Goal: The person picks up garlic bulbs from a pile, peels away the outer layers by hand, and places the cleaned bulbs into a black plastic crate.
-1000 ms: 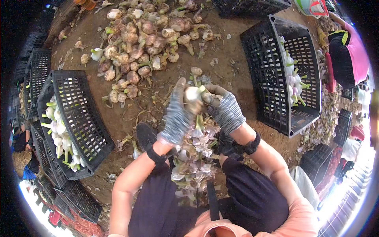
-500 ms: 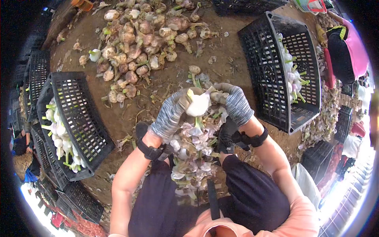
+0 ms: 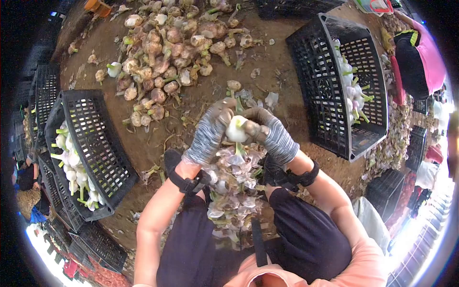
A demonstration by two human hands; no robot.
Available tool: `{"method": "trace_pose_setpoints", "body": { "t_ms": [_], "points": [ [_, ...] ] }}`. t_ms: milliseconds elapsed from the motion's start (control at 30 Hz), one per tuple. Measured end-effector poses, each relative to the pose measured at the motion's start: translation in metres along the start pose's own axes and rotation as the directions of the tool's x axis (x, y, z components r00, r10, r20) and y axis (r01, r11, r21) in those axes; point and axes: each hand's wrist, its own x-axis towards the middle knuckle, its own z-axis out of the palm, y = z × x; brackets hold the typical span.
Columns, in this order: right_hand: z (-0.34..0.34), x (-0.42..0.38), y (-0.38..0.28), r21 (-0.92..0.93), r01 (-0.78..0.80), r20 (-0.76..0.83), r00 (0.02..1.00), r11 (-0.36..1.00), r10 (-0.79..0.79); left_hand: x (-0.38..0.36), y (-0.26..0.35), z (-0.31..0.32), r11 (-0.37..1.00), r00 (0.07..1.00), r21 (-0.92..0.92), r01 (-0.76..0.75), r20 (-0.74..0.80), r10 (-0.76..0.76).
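Observation:
A white, peeled garlic bulb (image 3: 236,129) is held between my two gloved hands, above the ground between my knees. My left hand (image 3: 211,129) has its fingers closed around the bulb's left side. The fingers of my right hand (image 3: 270,130) press on its right side. Under the hands lies a heap of papery garlic skins (image 3: 234,191). Beyond them, at the upper left, is a large pile of unpeeled garlic (image 3: 162,57). One white bulb (image 3: 114,69) lies at that pile's left edge.
Black crates with white garlic stand on the left (image 3: 98,148) and on the right (image 3: 330,86). More dark crates (image 3: 98,244) are at the lower left. Another person (image 3: 425,62) in pink is at the far right. An orange container (image 3: 98,7) sits at the top left.
Both hands have drawn closer together around the bulb, and my right hand has moved left and slightly down. A loose piece of skin now shows beyond my right hand.

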Motion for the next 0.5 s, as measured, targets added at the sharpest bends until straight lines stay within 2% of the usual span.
{"method": "trace_pose_setpoints", "body": {
  "t_ms": [33,100,167,233,267,300,367,400,433,467,500],
  "points": [
    [0.003,0.001,0.006,-0.001,0.002,-0.001,1.0,1.0,-0.002,-0.002,-0.004,-0.001,1.0,1.0,0.0,-0.002,0.001,0.002],
    [0.007,0.006,0.017,-0.04,0.177,-0.166,0.969,0.983,-0.181,-0.008,0.006,0.003,0.996,0.998,-0.075,0.045,-0.045,-0.049],
    [0.006,0.005,0.018,-0.02,0.197,-0.187,0.962,0.98,-0.198,-0.012,0.009,0.007,0.996,0.998,-0.066,0.062,-0.009,-0.062],
    [0.003,0.001,0.013,0.058,0.114,-0.158,0.982,0.992,-0.104,-0.013,-0.004,0.008,0.963,0.994,-0.259,-0.075,0.061,0.094],
    [0.0,0.002,0.016,0.059,0.115,-0.159,0.982,0.992,-0.105,-0.01,-0.005,0.006,0.988,0.996,-0.143,-0.066,0.045,0.073],
    [-0.004,0.005,0.022,0.065,0.082,-0.139,0.988,0.994,-0.073,-0.012,-0.006,0.005,0.988,0.996,-0.142,-0.066,0.045,0.073],
    [-0.009,0.006,0.02,0.071,0.045,-0.119,0.992,0.996,-0.036,-0.016,-0.006,0.004,0.999,0.997,-0.032,-0.009,0.078,0.012],
    [-0.009,0.003,0.008,0.104,-0.003,-0.077,0.997,0.995,0.011,-0.016,-0.003,0.003,0.985,0.992,-0.143,0.093,0.097,-0.079],
    [-0.01,0.002,0.0,0.136,-0.051,-0.035,0.998,0.989,0.056,-0.016,-0.002,0.004,0.985,0.992,-0.145,0.097,0.098,-0.083],
    [-0.009,0.004,-0.004,-0.027,-0.047,-0.062,0.997,0.999,0.045,-0.015,-0.001,0.004,0.999,0.995,-0.028,0.017,0.097,-0.014],
    [-0.009,0.006,-0.004,-0.025,-0.05,-0.064,0.997,0.998,0.048,-0.015,-0.002,0.005,0.994,0.993,0.091,-0.063,0.104,0.053]
  ]
}}
